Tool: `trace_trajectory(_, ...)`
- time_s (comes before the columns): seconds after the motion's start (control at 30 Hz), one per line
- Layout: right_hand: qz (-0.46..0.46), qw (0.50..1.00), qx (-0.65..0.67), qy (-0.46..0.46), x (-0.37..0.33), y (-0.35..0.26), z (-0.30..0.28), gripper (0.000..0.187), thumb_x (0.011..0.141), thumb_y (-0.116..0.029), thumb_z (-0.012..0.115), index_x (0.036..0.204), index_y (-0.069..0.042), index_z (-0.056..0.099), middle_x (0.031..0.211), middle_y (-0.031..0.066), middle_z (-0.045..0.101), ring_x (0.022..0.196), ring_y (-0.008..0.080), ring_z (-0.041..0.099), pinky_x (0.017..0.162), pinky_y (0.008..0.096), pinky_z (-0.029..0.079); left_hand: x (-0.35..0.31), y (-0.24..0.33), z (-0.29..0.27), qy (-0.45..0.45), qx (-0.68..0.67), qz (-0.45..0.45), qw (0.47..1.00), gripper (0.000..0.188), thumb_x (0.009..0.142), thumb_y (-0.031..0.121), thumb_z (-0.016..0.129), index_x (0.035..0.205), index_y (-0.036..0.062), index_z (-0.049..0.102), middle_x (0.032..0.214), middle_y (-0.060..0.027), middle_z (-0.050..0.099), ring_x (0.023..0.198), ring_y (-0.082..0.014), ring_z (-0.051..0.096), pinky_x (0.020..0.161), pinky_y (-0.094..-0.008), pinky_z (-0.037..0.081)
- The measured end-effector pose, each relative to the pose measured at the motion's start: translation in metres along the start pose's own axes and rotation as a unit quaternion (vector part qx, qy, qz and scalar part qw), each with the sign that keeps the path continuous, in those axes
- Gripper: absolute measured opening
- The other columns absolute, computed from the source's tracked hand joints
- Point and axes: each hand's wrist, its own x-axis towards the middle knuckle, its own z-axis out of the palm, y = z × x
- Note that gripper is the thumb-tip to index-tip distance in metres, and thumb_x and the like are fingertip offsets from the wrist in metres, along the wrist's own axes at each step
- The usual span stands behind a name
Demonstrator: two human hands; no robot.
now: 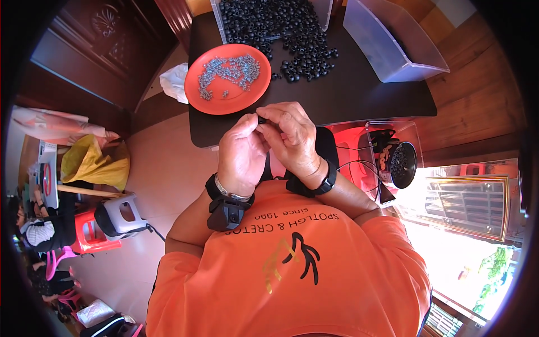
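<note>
My left hand (241,154) and my right hand (292,137) meet over the near edge of a black table (365,95). Both pinch a small black bead-like part (261,119) between their fingertips. Just beyond them sits an orange-red plate (193,84) holding several small silvery metal pieces (229,72). Farther back lies a heap of small black ring-shaped parts (300,42), spilling from a clear tray (222,25). Both wrists wear black bands.
An empty clear plastic bin (393,42) stands at the table's back right. A clear container with a dark bowl of black parts (401,163) sits right of my lap. Another person (33,224) sits far left by red and pink stools.
</note>
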Motion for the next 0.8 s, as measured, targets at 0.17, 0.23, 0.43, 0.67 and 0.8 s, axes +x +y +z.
trace_trajectory(0.17, -0.053, 0.997, -0.051, 0.018, -0.005, 0.000, 0.002, 0.028, 0.067, 0.005, 0.072, 0.093, -0.002, 0.065, 0.090, 0.0089, 0.066, 0.082, 0.0268, 0.063, 0.071, 0.0345, 0.053, 0.003, -0.006, -0.009, -0.010, -0.023, 0.001, 1.000, 0.014, 0.096, 0.014, 0.042, 0.086, 0.0096, 0.050, 0.096, -0.0042, 0.055, 0.093, -0.0159, 0.052, 0.087, -0.0319, 0.041)
trace_trajectory(0.23, -0.079, 0.994, -0.058, 0.046, -0.011, 0.004, 0.008, 0.025, 0.068, 0.000, 0.072, 0.092, -0.005, 0.065, 0.090, 0.0069, 0.066, 0.081, 0.0257, 0.062, 0.071, 0.0368, 0.052, -0.002, -0.007, -0.006, -0.007, -0.018, -0.004, 1.000, 0.014, 0.096, 0.015, 0.040, 0.087, 0.0089, 0.049, 0.098, -0.0046, 0.055, 0.094, -0.0160, 0.053, 0.086, -0.0323, 0.042)
trace_trajectory(0.43, -0.037, 0.999, 0.009, -0.032, 0.003, 0.008, -0.012, 0.027, 0.068, 0.002, 0.072, 0.094, -0.003, 0.066, 0.092, 0.0101, 0.067, 0.083, 0.0272, 0.064, 0.074, 0.0357, 0.052, 0.001, -0.002, -0.004, -0.029, 0.012, -0.020, 0.999, 0.018, 0.097, 0.020, 0.042, 0.095, 0.0066, 0.053, 0.100, -0.0062, 0.058, 0.095, -0.0165, 0.054, 0.087, -0.0332, 0.043)
trace_trajectory(0.67, -0.146, 0.918, -0.344, 0.131, 0.140, 0.066, -0.142, 0.025, 0.079, -0.008, 0.072, 0.103, -0.009, 0.069, 0.084, 0.0067, 0.069, 0.076, 0.0178, 0.065, 0.067, 0.0297, 0.052, -0.008, 0.023, -0.027, -0.010, 0.060, -0.035, 0.998, 0.026, 0.096, 0.026, 0.047, 0.105, 0.0039, 0.057, 0.101, -0.0092, 0.063, 0.096, -0.0225, 0.061, 0.084, -0.0337, 0.046)
trace_trajectory(0.8, -0.028, 0.817, -0.567, 0.097, 0.188, 0.099, -0.200, 0.029, 0.088, -0.033, 0.061, 0.111, -0.017, 0.067, 0.091, 0.0066, 0.070, 0.082, 0.0254, 0.068, 0.070, 0.0361, 0.053, -0.008, 0.026, -0.037, 0.001, 0.045, -0.044, 0.998, 0.025, 0.096, 0.026, 0.047, 0.103, 0.0041, 0.057, 0.100, -0.0098, 0.063, 0.095, -0.0232, 0.061, 0.083, -0.0340, 0.046)
